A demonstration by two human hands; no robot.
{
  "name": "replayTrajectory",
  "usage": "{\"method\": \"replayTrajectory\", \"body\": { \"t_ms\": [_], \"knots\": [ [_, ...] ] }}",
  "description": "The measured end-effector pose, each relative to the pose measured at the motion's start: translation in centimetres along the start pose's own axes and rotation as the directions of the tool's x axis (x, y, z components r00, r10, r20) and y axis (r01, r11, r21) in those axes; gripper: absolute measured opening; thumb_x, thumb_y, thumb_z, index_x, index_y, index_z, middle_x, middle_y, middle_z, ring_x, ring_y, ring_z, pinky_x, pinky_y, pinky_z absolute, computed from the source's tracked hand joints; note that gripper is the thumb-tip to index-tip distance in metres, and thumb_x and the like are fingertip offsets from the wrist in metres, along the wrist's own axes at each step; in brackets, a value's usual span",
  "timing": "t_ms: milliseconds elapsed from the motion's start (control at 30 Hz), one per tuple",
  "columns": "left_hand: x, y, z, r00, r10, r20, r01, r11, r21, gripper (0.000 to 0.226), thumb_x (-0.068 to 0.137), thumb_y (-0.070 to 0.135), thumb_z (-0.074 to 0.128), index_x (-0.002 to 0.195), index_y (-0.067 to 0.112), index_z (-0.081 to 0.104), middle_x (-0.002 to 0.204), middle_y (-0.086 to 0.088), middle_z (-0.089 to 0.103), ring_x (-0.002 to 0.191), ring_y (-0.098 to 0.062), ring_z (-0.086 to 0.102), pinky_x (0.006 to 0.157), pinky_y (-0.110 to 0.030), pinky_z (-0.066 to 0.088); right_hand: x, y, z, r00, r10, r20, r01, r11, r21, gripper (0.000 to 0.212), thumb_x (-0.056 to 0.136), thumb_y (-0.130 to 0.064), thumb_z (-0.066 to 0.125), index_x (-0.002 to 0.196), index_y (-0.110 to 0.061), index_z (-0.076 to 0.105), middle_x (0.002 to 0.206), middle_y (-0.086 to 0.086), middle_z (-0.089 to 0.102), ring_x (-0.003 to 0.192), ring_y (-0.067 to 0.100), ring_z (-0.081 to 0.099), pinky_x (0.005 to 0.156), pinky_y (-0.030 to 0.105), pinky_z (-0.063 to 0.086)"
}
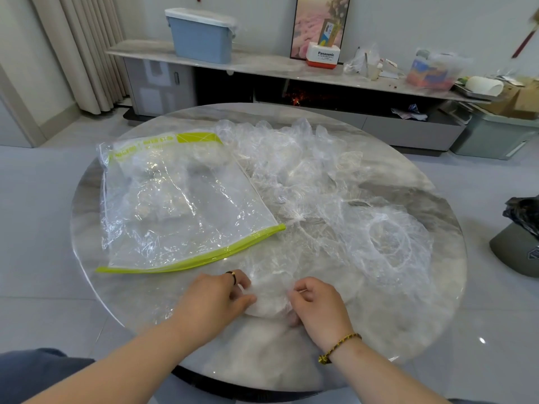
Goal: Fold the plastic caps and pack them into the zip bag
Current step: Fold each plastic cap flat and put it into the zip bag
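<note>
A thin clear crinkled plastic cap (pixel 269 298) is pinched at the round marble table's (pixel 408 325) 6 o'clock edge by the left hand (pixel 217 295) and right hand (pixel 316 303), fingers curled. Likely light, limp, slippery — best gripped at the rim. The clear green-zipped zip bag (pixel 180 205) lies at 10 o'clock.
</note>
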State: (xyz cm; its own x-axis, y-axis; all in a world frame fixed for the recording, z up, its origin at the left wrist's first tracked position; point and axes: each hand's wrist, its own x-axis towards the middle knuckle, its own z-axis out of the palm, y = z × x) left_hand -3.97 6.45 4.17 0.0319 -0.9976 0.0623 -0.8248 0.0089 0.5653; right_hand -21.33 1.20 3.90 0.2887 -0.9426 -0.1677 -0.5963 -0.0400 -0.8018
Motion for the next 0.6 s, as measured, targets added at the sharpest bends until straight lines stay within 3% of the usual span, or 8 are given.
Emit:
{"method": "replayTrajectory", "body": {
  "t_ms": [67, 200, 267, 333, 400, 467, 533, 600],
  "knots": [
    [0.1, 0.0, 0.4, 0.997, -0.071, 0.003, 0.071, 0.997, -0.029, 0.027, 0.089, 0.034, 0.058, 0.074, 0.037, 0.035, 0.055, 0.017, 0.054, 0.061, 0.003, 0.046, 0.06, -0.007, 0.032, -0.1, -0.2, -0.2, 1.0, 0.012, 0.014, -0.011, 0.998, -0.068, 0.025, 0.089, -0.019, 0.054, 0.067, -0.029, 0.048, 0.047, -0.008, 0.056, 0.048, 0.004, 0.055, 0.061, 0.022, 0.049],
    [0.5, 0.2, 1.0, 0.995, -0.093, -0.042, 0.097, 0.991, 0.092, 0.019, 0.09, 0.037, 0.052, 0.086, 0.034, 0.033, 0.059, 0.019, 0.045, 0.071, -0.007, 0.044, 0.056, -0.013, 0.028, -0.3, -0.6, -0.5, 1.0, -0.003, -0.021, -0.001, 0.98, -0.198, 0.012, 0.09, -0.02, 0.049, 0.089, -0.027, 0.04, 0.074, -0.008, 0.055, 0.073, 0.016, 0.06, 0.072, 0.027, 0.049],
    [0.6, 0.3, 1.3, 0.994, -0.1, -0.033, 0.104, 0.979, 0.175, 0.018, 0.091, 0.04, 0.049, 0.091, 0.033, 0.032, 0.061, 0.021, 0.041, 0.082, -0.01, 0.04, 0.059, -0.019, 0.029, -0.3, -0.6, -0.6, 0.999, -0.037, -0.04, 0.023, 0.955, -0.296, 0.02, 0.091, -0.015, 0.046, 0.107, -0.023, 0.036, 0.088, -0.011, 0.046, 0.085, 0.016, 0.059, 0.073, 0.026, 0.046],
    [0.8, 0.6, 1.4, 0.995, -0.097, -0.024, 0.1, 0.974, 0.202, 0.018, 0.091, 0.041, 0.047, 0.092, 0.032, 0.031, 0.063, 0.021, 0.039, 0.084, -0.011, 0.037, 0.06, -0.018, 0.028, -0.6, -1.1, -0.7, 0.988, -0.127, -0.083, 0.08, 0.903, -0.422, 0.034, 0.087, -0.003, 0.046, 0.115, -0.019, 0.036, 0.105, -0.009, 0.04, 0.094, 0.017, 0.058, 0.067, 0.023, 0.044],
    [0.8, 1.0, 1.3, 0.997, -0.078, -0.019, 0.081, 0.975, 0.208, 0.019, 0.091, 0.042, 0.046, 0.092, 0.032, 0.03, 0.064, 0.019, 0.039, 0.084, -0.012, 0.037, 0.059, -0.007, 0.025, -0.3, -0.7, -0.4, 0.889, -0.42, -0.18, 0.283, 0.816, -0.504, 0.044, 0.066, 0.007, 0.05, 0.102, -0.018, 0.043, 0.101, 0.001, 0.053, 0.084, 0.018, 0.06, 0.06, 0.019, 0.044],
    [0.9, 1.2, 1.4, 0.997, -0.069, -0.031, 0.074, 0.975, 0.209, 0.018, 0.091, 0.043, 0.045, 0.095, 0.032, 0.032, 0.07, 0.016, 0.047, 0.084, -0.013, 0.036, 0.062, -0.009, 0.027, -0.2, -0.4, -0.4, 0.769, -0.616, -0.172, 0.474, 0.729, -0.494, 0.034, 0.059, -0.001, 0.041, 0.087, -0.021, 0.043, 0.083, 0.002, 0.06, 0.078, 0.011, 0.051, 0.066, 0.016, 0.041],
    [0.8, 1.6, 1.0, 0.997, -0.068, -0.045, 0.078, 0.957, 0.28, 0.02, 0.09, 0.045, 0.048, 0.103, 0.031, 0.04, 0.081, 0.011, 0.058, 0.082, -0.015, 0.037, 0.069, -0.021, 0.031, -0.1, -0.2, -0.6, 0.691, -0.72, -0.059, 0.632, 0.642, -0.433, 0.022, 0.062, -0.009, 0.038, 0.077, -0.022, 0.047, 0.072, -0.004, 0.06, 0.075, 0.007, 0.045, 0.072, 0.019, 0.036],
    [0.9, 1.6, 0.8, 0.991, 0.068, -0.113, -0.018, 0.918, 0.397, 0.037, 0.074, 0.047, 0.068, 0.095, 0.023, 0.052, 0.065, 0.008, 0.055, 0.067, -0.015, 0.045, 0.063, -0.02, 0.027, 0.0, -0.3, -1.3, 0.662, -0.748, 0.05, 0.702, 0.595, -0.39, 0.016, 0.064, -0.012, 0.043, 0.068, -0.021, 0.056, 0.065, -0.008, 0.061, 0.072, 0.004, 0.047, 0.076, 0.019, 0.035]
  ]
}}
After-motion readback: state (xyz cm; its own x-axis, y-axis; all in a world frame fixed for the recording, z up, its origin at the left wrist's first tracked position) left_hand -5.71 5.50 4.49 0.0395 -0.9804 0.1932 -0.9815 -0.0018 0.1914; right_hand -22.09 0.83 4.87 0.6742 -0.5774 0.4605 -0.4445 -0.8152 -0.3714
